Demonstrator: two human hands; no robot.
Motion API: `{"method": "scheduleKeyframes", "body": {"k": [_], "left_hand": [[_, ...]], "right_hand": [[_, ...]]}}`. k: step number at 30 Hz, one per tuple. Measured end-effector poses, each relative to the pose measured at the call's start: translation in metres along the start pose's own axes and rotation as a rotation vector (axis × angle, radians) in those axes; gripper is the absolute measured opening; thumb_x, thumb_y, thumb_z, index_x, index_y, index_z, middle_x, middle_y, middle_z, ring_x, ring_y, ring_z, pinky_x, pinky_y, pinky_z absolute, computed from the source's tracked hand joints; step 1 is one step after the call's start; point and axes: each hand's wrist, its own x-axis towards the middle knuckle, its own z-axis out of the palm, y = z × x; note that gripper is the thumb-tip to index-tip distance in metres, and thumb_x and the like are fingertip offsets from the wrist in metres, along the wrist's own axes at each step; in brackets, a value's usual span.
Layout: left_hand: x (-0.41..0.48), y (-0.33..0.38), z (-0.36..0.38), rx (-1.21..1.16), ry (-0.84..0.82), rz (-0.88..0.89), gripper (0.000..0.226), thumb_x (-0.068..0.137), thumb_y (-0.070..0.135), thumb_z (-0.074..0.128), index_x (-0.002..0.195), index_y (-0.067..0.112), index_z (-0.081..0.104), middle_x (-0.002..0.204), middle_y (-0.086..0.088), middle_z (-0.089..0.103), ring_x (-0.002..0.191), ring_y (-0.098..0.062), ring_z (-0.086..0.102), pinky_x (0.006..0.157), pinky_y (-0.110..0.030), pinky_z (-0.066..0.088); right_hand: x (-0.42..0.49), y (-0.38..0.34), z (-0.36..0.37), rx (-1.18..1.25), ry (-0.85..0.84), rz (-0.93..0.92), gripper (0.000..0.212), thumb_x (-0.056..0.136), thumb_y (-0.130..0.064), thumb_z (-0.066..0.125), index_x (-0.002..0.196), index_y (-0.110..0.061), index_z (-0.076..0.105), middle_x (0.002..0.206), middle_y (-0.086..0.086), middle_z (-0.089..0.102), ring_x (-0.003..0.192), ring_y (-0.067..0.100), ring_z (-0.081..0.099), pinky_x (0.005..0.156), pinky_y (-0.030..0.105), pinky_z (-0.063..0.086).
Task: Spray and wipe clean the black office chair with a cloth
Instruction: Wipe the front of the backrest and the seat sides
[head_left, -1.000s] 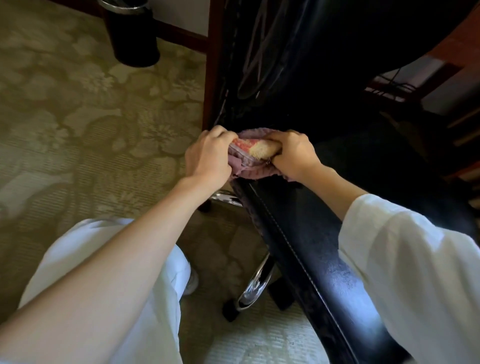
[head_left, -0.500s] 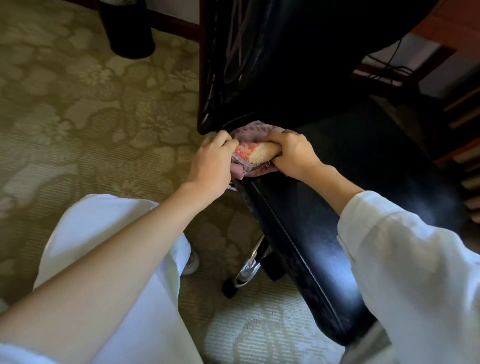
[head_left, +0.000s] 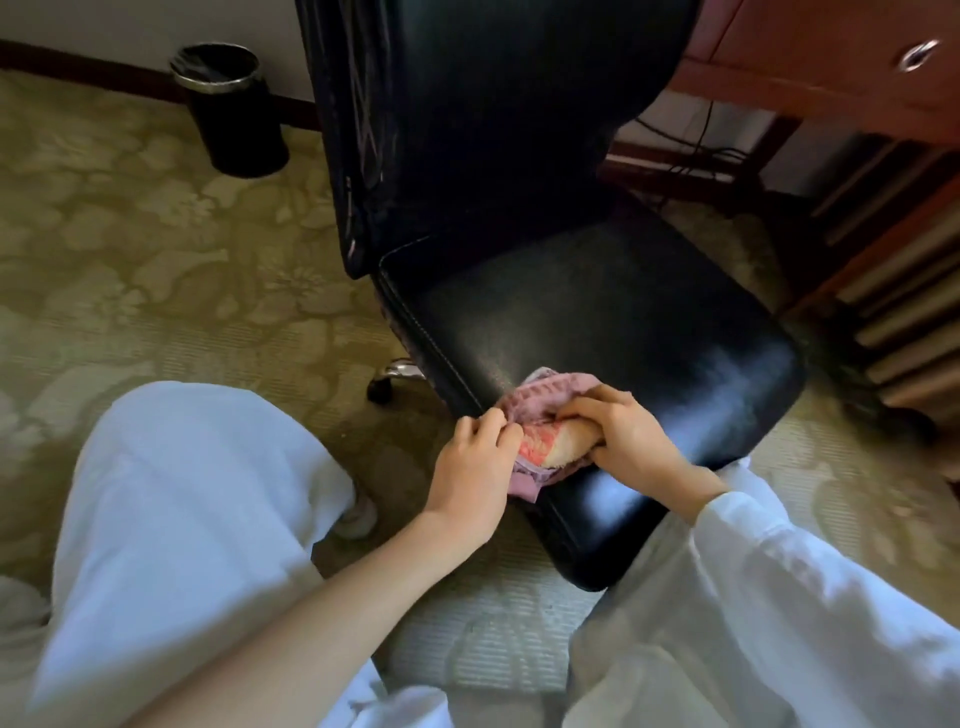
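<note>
The black office chair (head_left: 597, 332) stands in the middle, its leather seat shiny, its backrest rising behind. A bunched pink, red and cream cloth (head_left: 540, 415) lies on the seat's front left edge. My left hand (head_left: 475, 467) pinches the cloth's left side with curled fingers, just off the seat edge. My right hand (head_left: 631, 434) grips the cloth's rolled cream part from the right, over the seat. No spray bottle is in view.
A black waste bin (head_left: 228, 109) stands on the patterned carpet at the back left. A wooden desk (head_left: 831, 57) with cables beneath it is at the back right. My white-trousered knees (head_left: 197, 519) flank the chair's front. A chrome chair leg with caster (head_left: 387, 376) shows at left.
Both hands have drawn the cloth along the seat's left edge, from the back by the backrest to the front corner. The view has pulled back, showing more of the chair.
</note>
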Motion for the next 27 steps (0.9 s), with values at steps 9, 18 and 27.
{"method": "scheduleKeyframes", "body": {"k": [9, 18, 27], "left_hand": [[-0.048, 0.075, 0.031, 0.159, -0.061, 0.062, 0.053, 0.042, 0.019, 0.092, 0.091, 0.013, 0.072, 0.091, -0.007, 0.064, 0.071, -0.025, 0.061, 0.046, -0.026, 0.049], [-0.038, 0.058, 0.013, 0.06, -0.088, 0.05, 0.054, 0.08, 0.02, 0.072, 0.129, 0.016, 0.049, 0.131, -0.006, 0.042, 0.112, -0.027, 0.047, 0.082, -0.036, 0.049], [0.002, -0.029, -0.011, -0.091, 0.018, -0.096, 0.061, 0.086, 0.018, 0.065, 0.141, 0.02, 0.039, 0.139, 0.002, 0.034, 0.122, -0.02, 0.039, 0.091, -0.031, 0.048]], "right_hand": [[-0.077, 0.027, -0.003, -0.026, -0.024, 0.056, 0.048, 0.06, 0.005, 0.065, 0.098, -0.025, 0.071, 0.113, -0.002, 0.058, 0.098, 0.026, 0.059, 0.081, 0.037, 0.051], [-0.074, 0.015, -0.002, -0.015, 0.079, -0.018, 0.041, 0.062, -0.009, 0.049, 0.094, -0.018, 0.073, 0.109, 0.006, 0.064, 0.098, 0.029, 0.063, 0.084, 0.039, 0.052], [0.018, -0.027, 0.013, -0.094, 0.115, -0.016, 0.055, 0.062, -0.001, 0.053, 0.11, -0.022, 0.071, 0.113, 0.013, 0.064, 0.082, 0.038, 0.057, 0.077, 0.037, 0.048]]}}
